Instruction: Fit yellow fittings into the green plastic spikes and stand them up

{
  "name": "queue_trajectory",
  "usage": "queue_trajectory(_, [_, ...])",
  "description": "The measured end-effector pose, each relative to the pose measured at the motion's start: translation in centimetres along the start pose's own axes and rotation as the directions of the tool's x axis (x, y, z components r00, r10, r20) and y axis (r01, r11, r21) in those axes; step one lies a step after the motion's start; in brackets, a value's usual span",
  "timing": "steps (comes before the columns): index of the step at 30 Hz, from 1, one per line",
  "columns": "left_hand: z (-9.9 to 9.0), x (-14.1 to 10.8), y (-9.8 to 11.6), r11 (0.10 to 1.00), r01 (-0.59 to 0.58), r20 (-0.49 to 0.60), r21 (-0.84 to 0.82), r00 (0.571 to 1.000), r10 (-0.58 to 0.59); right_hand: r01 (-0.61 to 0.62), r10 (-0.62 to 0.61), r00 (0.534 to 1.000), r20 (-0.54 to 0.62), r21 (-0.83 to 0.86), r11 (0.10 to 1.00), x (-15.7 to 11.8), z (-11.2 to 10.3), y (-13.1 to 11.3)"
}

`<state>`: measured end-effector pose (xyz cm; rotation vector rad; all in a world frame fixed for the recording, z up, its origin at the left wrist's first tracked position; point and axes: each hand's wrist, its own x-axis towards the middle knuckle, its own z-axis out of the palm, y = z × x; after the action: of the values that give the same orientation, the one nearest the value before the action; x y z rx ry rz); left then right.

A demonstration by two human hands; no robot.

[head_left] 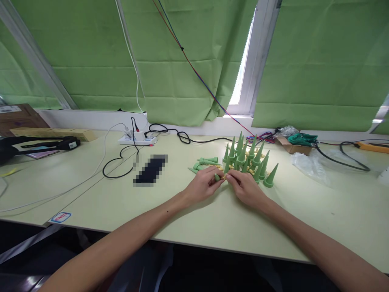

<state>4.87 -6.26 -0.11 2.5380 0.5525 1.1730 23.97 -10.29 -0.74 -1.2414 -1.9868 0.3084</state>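
Observation:
My left hand (204, 184) is closed round a green cone piece (216, 177), whose end shows between the fingers. A small yellow piece (224, 177) sits between the fingertips of both hands. My right hand (246, 188) pinches at that yellow piece, its fingertips close to those of the left. Behind and to the right of the hands stand several green cones (270, 177) with their points up, with small yellow pieces among them. Other green cones (208, 160) lie on their sides just behind my left hand.
On the pale table (194, 227), a pixelated dark object (151, 170) lies left of the hands. Farther back are a power strip (138, 140) and black cables. An open cardboard box (293, 146) and clear plastic (310, 167) are at the right; a black device (65, 143) is far left.

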Motion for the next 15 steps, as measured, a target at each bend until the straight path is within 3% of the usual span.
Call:
queue_trajectory(8, [0.05,0.12,-0.22,1.0,0.018,-0.025,-0.003,1.0,-0.018,-0.031,0.031,0.999,-0.008,0.063,0.998,0.18,-0.13,-0.44])
queue_trajectory(15, [0.12,0.22,-0.4,0.996,0.084,-0.058,-0.03,0.995,-0.085,-0.017,0.011,0.999,0.053,0.119,0.993,0.18,-0.58,-0.24])
